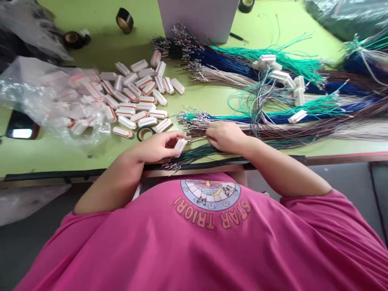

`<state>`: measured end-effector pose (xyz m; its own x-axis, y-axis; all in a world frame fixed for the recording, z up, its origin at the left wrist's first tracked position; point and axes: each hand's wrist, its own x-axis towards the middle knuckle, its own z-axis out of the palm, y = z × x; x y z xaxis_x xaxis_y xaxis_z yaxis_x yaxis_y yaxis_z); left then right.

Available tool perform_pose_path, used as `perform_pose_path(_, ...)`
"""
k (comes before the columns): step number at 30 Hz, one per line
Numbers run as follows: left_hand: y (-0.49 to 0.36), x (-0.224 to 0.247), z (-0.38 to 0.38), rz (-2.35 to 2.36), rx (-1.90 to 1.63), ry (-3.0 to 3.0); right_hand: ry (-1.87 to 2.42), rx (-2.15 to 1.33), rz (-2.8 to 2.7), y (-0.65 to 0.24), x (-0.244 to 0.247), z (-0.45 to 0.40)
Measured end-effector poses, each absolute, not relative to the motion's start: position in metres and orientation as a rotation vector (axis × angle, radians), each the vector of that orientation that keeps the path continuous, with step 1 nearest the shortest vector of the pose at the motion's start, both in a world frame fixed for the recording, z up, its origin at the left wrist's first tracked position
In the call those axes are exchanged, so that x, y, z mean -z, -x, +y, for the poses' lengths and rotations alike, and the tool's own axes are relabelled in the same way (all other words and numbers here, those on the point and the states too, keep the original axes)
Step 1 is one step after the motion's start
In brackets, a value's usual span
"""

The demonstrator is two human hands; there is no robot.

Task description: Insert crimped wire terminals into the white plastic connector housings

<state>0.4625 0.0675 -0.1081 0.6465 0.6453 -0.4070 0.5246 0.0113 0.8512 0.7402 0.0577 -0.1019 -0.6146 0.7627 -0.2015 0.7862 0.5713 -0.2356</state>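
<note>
In the head view my left hand [157, 146] pinches a white plastic connector housing [180, 147] between thumb and fingers, just above the wire ends near the table's front edge. My right hand [226, 136] is closed over the brown and white wires [200, 128], its fingertips turned down and mostly hidden. Thin wire seems to run out from under it toward the connector housing. Below both hands lies a bundle of dark green wires [194, 154] with bare metal terminals at its left end.
Loose connector housings [147, 101], many with an orange-red stripe, spread from a clear plastic bag [87, 121]. Black tape rolls [124, 20], a phone [22, 125] and a grey box [198, 18] are on the green table. Housings with wires attached [281, 76] lie across further wire bundles [266, 54].
</note>
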Motion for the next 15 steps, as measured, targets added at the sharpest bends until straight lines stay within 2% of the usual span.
perform_pose_path(3, -0.463, 0.105, 0.066, 1.008, -0.135, -1.563, -1.423, 0.689, 2.794, -0.751, 0.099, 0.065)
perform_pose_path(7, -0.469, 0.098, 0.061, 1.069, -0.247, -1.52, -1.62, 1.274, 2.749, -0.764, 0.09, 0.072)
perform_pose_path(10, -0.485, 0.086, 0.062, 1.09, -0.317, -1.5, -1.409, 1.655, 2.764, -0.763, 0.077, 0.072)
perform_pose_path(13, -0.508, 0.074, 0.069, 1.038, -0.394, -1.437, -1.175, 1.709, 2.825, -0.752, 0.066, 0.07)
perform_pose_path(15, -0.523, 0.072, 0.075, 0.996, -0.487, -1.363, -1.229, 1.739, 2.858, -0.747, 0.065, 0.067)
